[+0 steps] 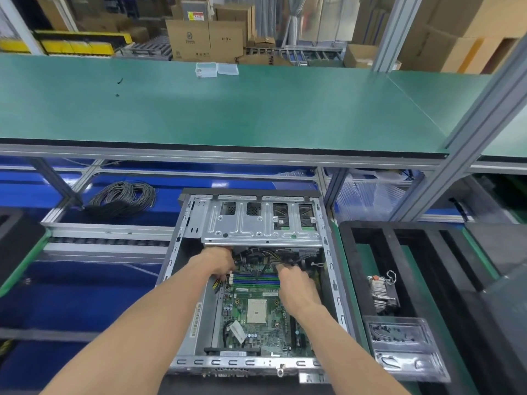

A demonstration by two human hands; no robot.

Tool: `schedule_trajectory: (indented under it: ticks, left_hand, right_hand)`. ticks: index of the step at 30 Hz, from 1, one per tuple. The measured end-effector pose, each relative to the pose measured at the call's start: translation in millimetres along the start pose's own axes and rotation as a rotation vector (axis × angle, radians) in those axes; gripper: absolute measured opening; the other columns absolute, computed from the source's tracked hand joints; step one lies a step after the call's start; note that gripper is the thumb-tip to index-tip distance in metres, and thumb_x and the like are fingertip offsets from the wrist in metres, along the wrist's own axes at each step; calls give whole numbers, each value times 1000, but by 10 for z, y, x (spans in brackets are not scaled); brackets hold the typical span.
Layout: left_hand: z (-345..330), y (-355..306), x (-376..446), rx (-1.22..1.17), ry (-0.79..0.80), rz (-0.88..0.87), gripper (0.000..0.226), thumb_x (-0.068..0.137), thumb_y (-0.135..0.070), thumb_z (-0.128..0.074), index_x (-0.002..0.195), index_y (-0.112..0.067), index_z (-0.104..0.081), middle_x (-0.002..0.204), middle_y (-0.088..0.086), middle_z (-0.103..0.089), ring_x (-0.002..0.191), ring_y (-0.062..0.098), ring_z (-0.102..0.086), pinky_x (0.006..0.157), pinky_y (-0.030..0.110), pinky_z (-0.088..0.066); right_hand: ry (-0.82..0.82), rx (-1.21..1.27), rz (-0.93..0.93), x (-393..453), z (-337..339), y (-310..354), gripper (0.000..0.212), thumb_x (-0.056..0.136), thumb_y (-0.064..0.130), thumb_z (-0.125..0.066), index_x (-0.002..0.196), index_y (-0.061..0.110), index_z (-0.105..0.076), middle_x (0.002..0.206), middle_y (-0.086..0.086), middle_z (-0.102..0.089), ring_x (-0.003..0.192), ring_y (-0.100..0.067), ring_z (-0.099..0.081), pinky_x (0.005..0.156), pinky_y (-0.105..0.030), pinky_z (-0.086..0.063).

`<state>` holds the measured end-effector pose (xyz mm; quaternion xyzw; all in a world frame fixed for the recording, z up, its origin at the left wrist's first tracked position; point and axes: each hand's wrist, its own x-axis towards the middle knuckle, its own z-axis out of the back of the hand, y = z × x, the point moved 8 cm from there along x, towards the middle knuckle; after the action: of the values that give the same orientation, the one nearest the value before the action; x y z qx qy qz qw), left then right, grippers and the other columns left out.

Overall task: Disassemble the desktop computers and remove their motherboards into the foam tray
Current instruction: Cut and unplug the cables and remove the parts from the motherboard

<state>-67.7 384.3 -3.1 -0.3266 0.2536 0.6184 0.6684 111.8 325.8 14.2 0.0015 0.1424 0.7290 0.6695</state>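
Beneath both hands lies the motherboard (253, 312), seated in the open computer case (332, 269). Left hand (218, 262) curls into the cables (256, 259) under the drive cage (262, 223); right hand (296, 286), just beside it, pinches among them; exact grips are hidden. Right of the right hand sits the foam tray (399, 243)

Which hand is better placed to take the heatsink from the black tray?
The right hand, probably. The heatsink lies in the black tray on the right of the case; the left hand is at the case's far left side.
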Motion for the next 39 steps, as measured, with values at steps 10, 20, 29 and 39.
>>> schedule_trajectory:
  ticks: [10, 20, 29, 39]
  left_hand:
    - [63, -166, 55, 189, -91, -42, 34, 92, -26, -61, 63, -17, -46, 62, -3, -49, 66, 18, -48, 64, 31, -41]
    - [134, -273, -51, 263, -173, -132, 32, 93, -16, -60, 65, -12, -46, 82, 14, -63, 77, 24, -57, 80, 42, -55]
    - [134, -206, -76, 164, -165, -138, 39, 91, -18, -63, 58, -15, -42, 56, -5, -36, 58, 14, -36, 60, 29, -32]
    - [112, -215, -219, 44, -101, -207, 15, 95, -25, -66, 102, -18, -77, 58, -12, -63, 56, 5, -58, 68, 28, -56]
  right_hand:
    - [35, -170, 54, 116, 10, 117, 41, 80, -18, -57, 114, 4, -58, 101, -15, -65, 90, -35, -65, 64, -41, -43]
    - [14, -233, 87, 141, -41, 135, 52, 82, -10, -61, 130, 7, -51, 109, -12, -65, 98, -35, -66, 68, -40, -41]
    - [-3, -193, 109, 60, 46, 171, 62, 79, -14, -60, 137, 3, -44, 104, -14, -68, 92, -35, -68, 64, -40, -43]
    - [25, -89, 91, -147, 241, 182, 43, 89, -5, -58, 131, 0, -49, 111, -19, -64, 99, -38, -66, 79, -47, -55]
